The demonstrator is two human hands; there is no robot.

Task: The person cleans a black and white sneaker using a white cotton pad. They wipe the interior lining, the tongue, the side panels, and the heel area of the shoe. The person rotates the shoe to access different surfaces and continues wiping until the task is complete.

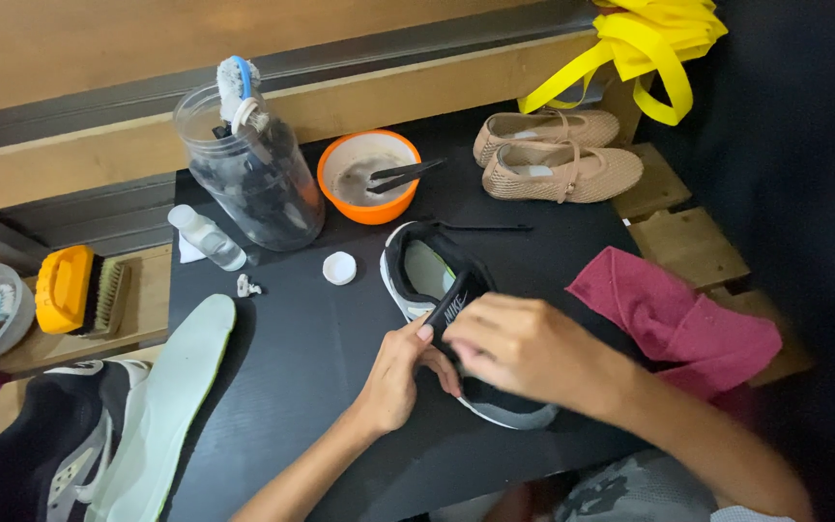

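Observation:
A black sneaker with a white sole lies on the black work surface, its heel toward the back. My left hand pinches the black tongue at the shoe's near side with thumb and fingers. My right hand covers the middle of the shoe and grips the same area from the right. The front half of the shoe is hidden under both hands.
A pale green insole and a second sneaker lie left. Behind stand a clear jar of brushes, an orange bowl, a small bottle, a white cap, beige flats. A pink cloth lies right.

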